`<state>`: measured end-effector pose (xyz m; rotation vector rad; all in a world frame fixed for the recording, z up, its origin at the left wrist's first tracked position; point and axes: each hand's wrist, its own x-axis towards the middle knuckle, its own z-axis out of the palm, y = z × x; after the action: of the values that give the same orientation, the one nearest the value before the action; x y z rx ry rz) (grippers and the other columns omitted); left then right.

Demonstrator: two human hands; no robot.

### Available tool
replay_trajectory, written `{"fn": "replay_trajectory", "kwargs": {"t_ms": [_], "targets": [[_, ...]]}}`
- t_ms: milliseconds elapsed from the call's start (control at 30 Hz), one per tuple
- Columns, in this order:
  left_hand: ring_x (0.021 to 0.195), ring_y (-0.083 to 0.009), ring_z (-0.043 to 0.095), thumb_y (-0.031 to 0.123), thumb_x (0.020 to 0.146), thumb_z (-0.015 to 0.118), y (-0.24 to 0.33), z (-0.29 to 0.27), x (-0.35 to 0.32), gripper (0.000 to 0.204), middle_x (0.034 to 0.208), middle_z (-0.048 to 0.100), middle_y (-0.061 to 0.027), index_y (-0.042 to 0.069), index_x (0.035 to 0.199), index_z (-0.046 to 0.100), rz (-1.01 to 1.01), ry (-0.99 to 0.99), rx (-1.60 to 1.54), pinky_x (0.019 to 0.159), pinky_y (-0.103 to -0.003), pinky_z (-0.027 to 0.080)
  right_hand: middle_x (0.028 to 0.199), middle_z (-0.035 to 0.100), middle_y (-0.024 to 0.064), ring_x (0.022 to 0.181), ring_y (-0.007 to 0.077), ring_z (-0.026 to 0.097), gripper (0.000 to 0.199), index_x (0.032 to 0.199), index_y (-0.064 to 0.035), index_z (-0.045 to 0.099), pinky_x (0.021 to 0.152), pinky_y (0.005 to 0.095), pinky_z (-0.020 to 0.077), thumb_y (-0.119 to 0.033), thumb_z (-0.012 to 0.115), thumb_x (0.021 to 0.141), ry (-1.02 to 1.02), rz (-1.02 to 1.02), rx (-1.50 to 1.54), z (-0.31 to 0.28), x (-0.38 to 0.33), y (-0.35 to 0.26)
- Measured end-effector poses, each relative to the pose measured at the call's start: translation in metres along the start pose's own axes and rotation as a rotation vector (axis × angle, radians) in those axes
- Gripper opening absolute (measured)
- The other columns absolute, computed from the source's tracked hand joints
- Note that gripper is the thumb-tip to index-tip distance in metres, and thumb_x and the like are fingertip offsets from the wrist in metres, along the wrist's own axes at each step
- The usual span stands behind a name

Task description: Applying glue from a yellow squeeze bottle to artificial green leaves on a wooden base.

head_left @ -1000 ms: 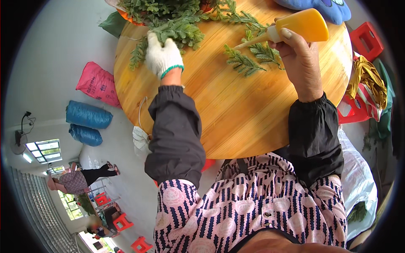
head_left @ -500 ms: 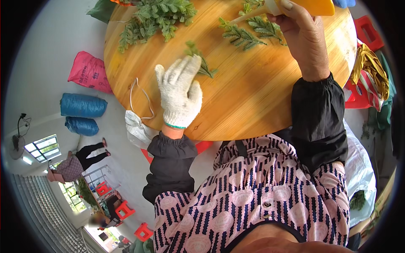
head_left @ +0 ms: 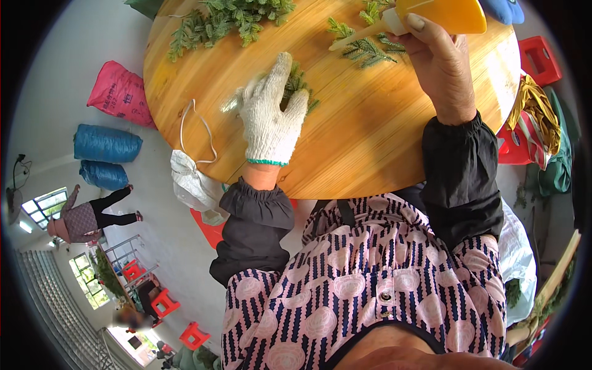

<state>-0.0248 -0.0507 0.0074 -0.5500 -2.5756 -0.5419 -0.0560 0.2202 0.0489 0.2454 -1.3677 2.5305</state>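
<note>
My left hand (head_left: pixel 271 114), in a white knitted glove, lies palm down over the wooden table (head_left: pixel 345 148). Its index finger and thumb are spread apart. A small green artificial fir sprig (head_left: pixel 297 80) shows in the gap between them, partly covered by the glove. Pale blurred material shows at the glove's left side; I cannot make out what it is. My bare right hand (head_left: pixel 441 68) grips a yellow squeeze bottle (head_left: pixel 444 13) with a long tapered nozzle. The bottle is tilted, its tip down to the left, beside a few loose sprigs (head_left: pixel 370 52).
A pile of green sprigs (head_left: pixel 231 21) covers the table's far left. A white bag (head_left: pixel 194 182) with a cord hangs at the left edge. Pink (head_left: pixel 120 95) and blue sacks (head_left: pixel 108 143) stand on the floor. Red stools (head_left: pixel 541 60) are at right. Another person (head_left: pixel 83 222) walks at far left.
My left hand has shifted slightly right and spread its thumb from its index finger over the sprig. My right hand and the bottle have moved slightly down. The view has shifted a little.
</note>
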Motion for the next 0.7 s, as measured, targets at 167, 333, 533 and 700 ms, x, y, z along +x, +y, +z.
{"fn": "replay_trajectory", "kwargs": {"t_ms": [167, 333, 533, 700], "targets": [[0.108, -0.0313, 0.063, 0.027, 0.083, 0.079, -0.003, 0.0, 0.009, 0.071, 0.114, 0.072, -0.0121, 0.012, 0.148, 0.056, -0.021, -0.095, 0.042, 0.094, -0.046, 0.041, 0.119, 0.065, 0.0108, 0.103, 0.0171, 0.064, 0.056, 0.135, -0.0025, 0.05, 0.086, 0.0306, 0.0522, -0.012, 0.073, 0.084, -0.133, 0.119, -0.282, 0.011, -0.016, 0.001], [0.123, -0.0336, 0.057, 0.048, 0.084, 0.073, -0.003, 0.0, 0.008, 0.077, 0.115, 0.072, -0.0076, 0.018, 0.151, 0.051, -0.123, -0.21, 0.149, 0.109, -0.068, 0.025, 0.108, 0.073, 0.0066, 0.097, 0.0149, 0.069, 0.044, 0.121, 0.0001, 0.066, 0.088, 0.029, 0.0551, -0.004, 0.085, 0.081, -0.214, -0.07, -0.414, 0.024, -0.029, 0.021], [0.123, -0.0313, 0.057, 0.051, 0.085, 0.072, 0.005, 0.004, 0.009, 0.076, 0.113, 0.072, -0.0078, 0.02, 0.151, 0.051, -0.135, -0.17, 0.174, 0.111, -0.071, 0.024, 0.117, 0.068, 0.0118, 0.102, 0.0213, 0.067, 0.03, 0.106, -0.0012, 0.072, 0.089, 0.033, 0.0549, -0.001, 0.085, 0.078, -0.436, -0.468, -0.835, 0.027, -0.033, 0.026], [0.123, -0.0308, 0.058, 0.051, 0.085, 0.073, 0.007, 0.01, 0.007, 0.076, 0.112, 0.072, -0.0079, 0.021, 0.151, 0.051, -0.14, -0.147, 0.225, 0.111, -0.073, 0.024, 0.114, 0.067, 0.0152, 0.102, 0.0295, 0.066, 0.027, 0.098, -0.0063, 0.075, 0.089, 0.0391, 0.0548, -0.002, 0.087, 0.074, -0.539, -0.635, -1.009, 0.03, -0.034, 0.026]]}}
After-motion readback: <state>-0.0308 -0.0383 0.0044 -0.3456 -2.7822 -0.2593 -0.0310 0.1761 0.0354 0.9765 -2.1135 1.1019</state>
